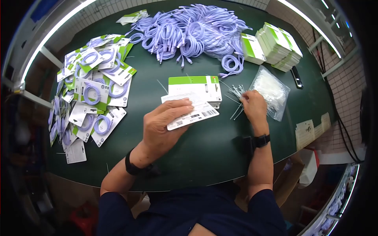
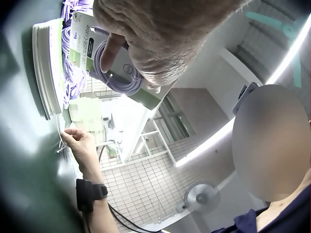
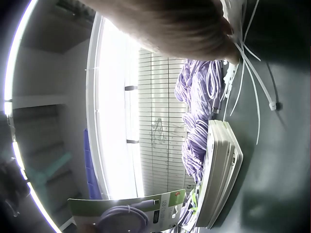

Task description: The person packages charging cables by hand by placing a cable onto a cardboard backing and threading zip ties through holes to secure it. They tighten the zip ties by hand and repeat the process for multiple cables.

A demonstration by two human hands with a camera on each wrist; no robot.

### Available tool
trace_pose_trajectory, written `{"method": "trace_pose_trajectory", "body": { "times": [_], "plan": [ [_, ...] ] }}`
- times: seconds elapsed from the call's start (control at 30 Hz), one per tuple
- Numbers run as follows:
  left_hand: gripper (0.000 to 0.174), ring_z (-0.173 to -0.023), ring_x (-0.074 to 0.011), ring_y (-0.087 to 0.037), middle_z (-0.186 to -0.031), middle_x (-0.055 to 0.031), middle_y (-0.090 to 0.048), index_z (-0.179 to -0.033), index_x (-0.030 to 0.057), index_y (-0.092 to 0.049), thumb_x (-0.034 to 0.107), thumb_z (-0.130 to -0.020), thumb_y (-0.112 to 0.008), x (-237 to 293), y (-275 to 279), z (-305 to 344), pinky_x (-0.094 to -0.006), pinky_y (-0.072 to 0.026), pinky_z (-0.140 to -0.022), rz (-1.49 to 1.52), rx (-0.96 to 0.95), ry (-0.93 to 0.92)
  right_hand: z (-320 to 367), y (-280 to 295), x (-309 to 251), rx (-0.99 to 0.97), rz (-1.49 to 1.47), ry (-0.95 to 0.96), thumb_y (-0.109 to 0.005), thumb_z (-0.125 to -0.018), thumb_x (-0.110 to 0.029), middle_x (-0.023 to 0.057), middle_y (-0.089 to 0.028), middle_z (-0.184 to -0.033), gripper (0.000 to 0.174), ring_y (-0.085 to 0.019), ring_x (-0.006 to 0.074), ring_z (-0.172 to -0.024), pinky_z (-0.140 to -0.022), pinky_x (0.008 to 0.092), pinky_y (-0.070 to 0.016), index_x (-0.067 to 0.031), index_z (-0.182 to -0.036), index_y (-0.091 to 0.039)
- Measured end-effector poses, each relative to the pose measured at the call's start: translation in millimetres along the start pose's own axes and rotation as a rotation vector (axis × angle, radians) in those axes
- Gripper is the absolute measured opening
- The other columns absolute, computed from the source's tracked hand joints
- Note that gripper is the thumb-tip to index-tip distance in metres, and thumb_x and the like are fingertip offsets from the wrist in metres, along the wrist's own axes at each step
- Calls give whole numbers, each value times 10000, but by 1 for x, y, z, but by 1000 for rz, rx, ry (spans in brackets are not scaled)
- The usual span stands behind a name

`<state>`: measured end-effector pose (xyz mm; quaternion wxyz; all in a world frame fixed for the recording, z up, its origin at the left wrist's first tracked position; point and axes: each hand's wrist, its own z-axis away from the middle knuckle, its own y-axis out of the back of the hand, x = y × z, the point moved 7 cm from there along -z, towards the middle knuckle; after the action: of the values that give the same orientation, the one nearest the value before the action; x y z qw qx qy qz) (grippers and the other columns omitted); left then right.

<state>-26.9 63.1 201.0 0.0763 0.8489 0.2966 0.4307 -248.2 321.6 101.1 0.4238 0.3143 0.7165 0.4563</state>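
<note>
My left hand [image 1: 163, 120] holds a white and green packaging card [image 1: 201, 114], its barcode back facing up in the head view. In the left wrist view, a coiled lilac USB-C cable [image 2: 121, 89] lies on the card's front, with a finger across the coil. Just beyond, a stack of cards [image 1: 193, 81] lies on the table. At the right, my right hand [image 1: 255, 107] has thumb and fingertips together at a loose bunch of white cable ties [image 1: 236, 91], pinching there. Several ties [image 3: 257, 80] fan out below that hand in the right wrist view.
A clear bag of cable ties [image 1: 271, 88] lies beside the right hand. Carded cables [image 1: 92, 94] are heaped at left, and loose lilac cables [image 1: 193, 31] pile up at the back. Stacked cards [image 1: 275, 43] and a black object [image 1: 297, 77] sit back right.
</note>
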Motion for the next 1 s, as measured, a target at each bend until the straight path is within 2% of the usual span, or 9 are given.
{"method": "trace_pose_trajectory", "body": {
  "times": [0.07, 0.2, 0.27, 0.37, 0.5, 0.67, 0.77, 0.9, 1.0],
  "plan": [
    [389, -1119, -332, -756, -1173, -161, -762, -1133, 29, -775, -37, -759, -862, 3, -8, 2, -390, -614, -950, 38, -11, 2, 1, 2, 0, 36, 32, 25, -788, -877, -204, 143, -729, -967, 171, -716, 349, -906, -812, 457, -564, -50, -953, -785],
    [311, -1104, -349, -762, -1150, -176, -767, -1110, 7, -771, 23, -813, -859, 30, -18, 7, -410, -626, -939, -17, -48, -143, 1, 6, 3, 59, 42, 26, -766, -893, -186, 157, -727, -968, 156, -713, 366, -885, -799, 457, -559, -34, -924, -778],
    [331, -1091, -361, -765, -1128, -165, -760, -1110, 25, -764, 48, -797, -865, 48, -33, 17, -411, -655, -871, -49, -134, -266, 3, 3, 3, 47, 36, 19, -757, -900, -178, 162, -728, -970, 152, -712, 373, -877, -793, 458, -557, -28, -917, -775],
    [340, -1080, -345, -770, -1122, -151, -757, -1113, 35, -760, 64, -792, -868, 53, -54, 35, -399, -662, -835, 30, -200, -253, 3, 8, 6, 113, -39, 29, -724, -937, -179, 144, -736, -983, 111, -709, 388, -913, -801, 487, -565, -77, -959, -763],
    [355, -1073, -321, -774, -1128, -133, -757, -1123, 46, -757, 73, -789, -874, 58, -68, 50, -383, -665, -811, 166, -302, -176, 1, 7, 9, 175, 51, 65, -734, -936, -191, 150, -745, -996, 144, -711, 391, -929, -813, 485, -566, -65, -998, -766],
    [355, -1062, -299, -778, -1118, -114, -763, -1120, 52, -761, 74, -787, -884, 58, -67, 47, -370, -661, -816, 275, -348, -82, 0, -1, 15, 98, 88, -55, -744, -934, -208, 154, -743, -997, 190, -711, 391, -934, -829, 486, -564, -57, -1047, -770],
    [356, -1063, -302, -778, -1122, -117, -764, -1114, 51, -763, 75, -783, -891, 55, -68, 47, -374, -659, -828, 269, -346, -85, 4, 8, -2, 137, 33, 40, -746, -922, -203, 175, -743, -939, 209, -726, 334, -843, -766, 450, -562, -34, -1042, -771],
    [363, -1040, -284, -770, -1143, -115, -760, -1105, 59, -760, 96, -766, -884, 48, -72, 50, -376, -654, -817, 241, -348, -88, 2, -2, 2, 31, 42, 65, -751, -909, -202, 176, -734, -934, 223, -719, 334, -842, -771, 441, -560, -40, -1061, -774],
    [364, -1051, -288, -767, -1157, -122, -759, -1103, 56, -761, 93, -763, -885, 45, -72, 47, -381, -651, -831, 245, -361, -69, 1, 1, 4, 45, 29, 44, -747, -907, -197, 173, -726, -922, 208, -714, 335, -841, -770, 441, -557, -36, -1038, -767]
  ]
}}
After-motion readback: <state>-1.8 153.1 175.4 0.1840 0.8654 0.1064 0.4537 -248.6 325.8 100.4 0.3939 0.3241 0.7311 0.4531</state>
